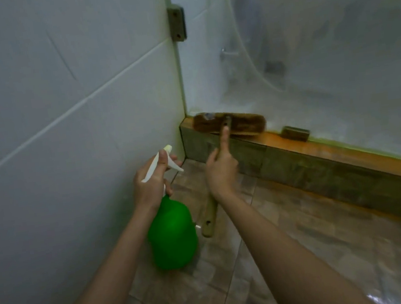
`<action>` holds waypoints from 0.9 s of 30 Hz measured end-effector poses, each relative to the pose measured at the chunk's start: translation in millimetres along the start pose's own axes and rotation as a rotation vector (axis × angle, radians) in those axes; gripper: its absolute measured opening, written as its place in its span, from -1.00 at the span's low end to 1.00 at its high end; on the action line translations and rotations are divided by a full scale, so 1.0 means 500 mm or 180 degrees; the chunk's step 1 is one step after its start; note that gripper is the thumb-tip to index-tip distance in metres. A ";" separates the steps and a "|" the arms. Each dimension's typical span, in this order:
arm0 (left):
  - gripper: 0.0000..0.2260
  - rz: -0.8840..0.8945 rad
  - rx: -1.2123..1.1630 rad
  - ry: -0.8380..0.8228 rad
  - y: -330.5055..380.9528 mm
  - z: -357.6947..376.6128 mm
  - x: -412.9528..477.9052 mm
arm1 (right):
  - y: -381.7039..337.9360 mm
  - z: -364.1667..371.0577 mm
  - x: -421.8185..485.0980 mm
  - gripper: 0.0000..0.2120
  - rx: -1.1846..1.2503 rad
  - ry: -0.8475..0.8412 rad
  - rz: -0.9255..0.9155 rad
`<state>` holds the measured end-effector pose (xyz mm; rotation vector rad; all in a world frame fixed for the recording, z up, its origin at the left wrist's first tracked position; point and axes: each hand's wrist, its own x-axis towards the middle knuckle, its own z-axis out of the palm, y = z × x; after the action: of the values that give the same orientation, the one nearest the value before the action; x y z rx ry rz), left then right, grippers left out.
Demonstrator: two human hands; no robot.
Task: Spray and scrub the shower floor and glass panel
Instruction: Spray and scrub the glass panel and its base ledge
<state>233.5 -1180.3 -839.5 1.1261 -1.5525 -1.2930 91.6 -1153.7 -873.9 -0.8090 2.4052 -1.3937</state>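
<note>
The left grip (151, 183), a bare hand, is closed round the white trigger head of a green spray bottle (173, 236), in front of the curb (297, 165) near its left end. The bottle's round body hangs low over the floor (270, 257); I cannot tell whether it touches. The right grip (222, 172) is closed round the wooden handle of a brush (230, 124), forefinger straight along the handle toward the curb. The brush's head lies on top of the curb at its left end, against the foot of the glass panel (308, 50). The glass panel stands along the curb's top and looks hazy white. A small clamp (295, 133) sits on the curb just right of the brush. A white tiled wall (48, 94) meets the curb's left end.
</note>
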 end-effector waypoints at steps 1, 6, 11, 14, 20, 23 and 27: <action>-0.68 0.0010 0.0005 -0.0003 -0.003 -0.001 0.000 | -0.019 0.029 0.005 -0.36 -0.0103 -0.0185 -0.0094; -0.75 0.0151 -0.0145 0.0020 0.003 -0.010 0.002 | 0.024 -0.009 -0.002 -0.35 -0.0278 -0.0373 -0.0396; -0.73 0.0106 -0.0306 0.0060 0.004 -0.019 0.006 | 0.075 -0.084 -0.019 -0.42 0.0259 0.0668 0.0119; -0.74 0.0095 -0.0330 0.0098 0.000 -0.019 0.006 | 0.012 -0.006 0.000 -0.41 0.0289 0.0365 0.0148; -0.71 0.0121 -0.0274 0.0070 -0.010 -0.016 0.004 | -0.041 0.001 0.001 -0.45 0.0505 -0.0062 -0.0241; -0.71 0.0119 -0.0257 0.0068 -0.015 -0.014 0.013 | 0.012 -0.100 -0.017 -0.39 0.0140 -0.0204 -0.0873; -0.72 0.0156 -0.0299 0.0046 -0.024 -0.003 0.019 | 0.069 -0.190 0.041 -0.32 -0.1419 -0.0190 -0.1705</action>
<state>234.0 -1190.8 -850.6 1.0303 -1.4842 -1.3083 18.7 -1083.5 -853.3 -1.6762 2.5984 -0.9484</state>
